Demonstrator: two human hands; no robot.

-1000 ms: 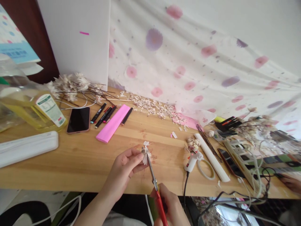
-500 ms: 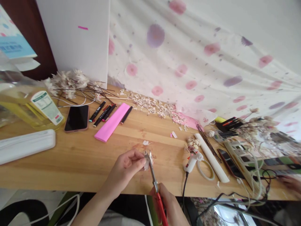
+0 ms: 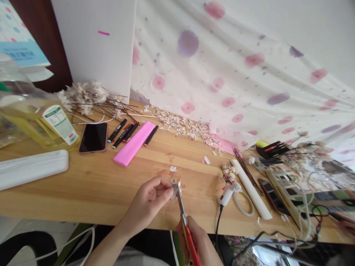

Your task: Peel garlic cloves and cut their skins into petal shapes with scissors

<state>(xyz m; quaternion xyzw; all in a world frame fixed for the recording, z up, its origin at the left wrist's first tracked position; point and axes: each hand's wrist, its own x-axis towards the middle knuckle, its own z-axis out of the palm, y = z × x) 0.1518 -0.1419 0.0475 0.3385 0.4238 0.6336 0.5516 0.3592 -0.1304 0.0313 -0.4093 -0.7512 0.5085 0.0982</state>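
My left hand (image 3: 151,197) pinches a small greyish-white piece of thin material (image 3: 174,191) between thumb and fingertips; it looks like a petal or paper, too small to tell. In my right hand (image 3: 198,236) are scissors (image 3: 186,225) with red handles, their metal blades pointing up beside that piece. The blades look slightly parted, touching or very near its right edge. Just beyond my fingertips a white scrap (image 3: 173,169) lies on the wooden table (image 3: 97,192), among reddish-brown stains.
Leftward are a pink folded paper strip (image 3: 134,144), markers (image 3: 117,130), a phone (image 3: 93,137) and a bottle of yellow liquid (image 3: 33,118). To the right are a glue gun (image 3: 229,190), a white roll (image 3: 251,190) and cables. Paper shreds (image 3: 180,123) line the back. Another person's hand (image 3: 346,226) shows far right.
The scissor handles have spread apart a little and the blades have shifted slightly beside the pinched piece. The whole view has moved slightly. The other person's hand has moved lower at the right edge.
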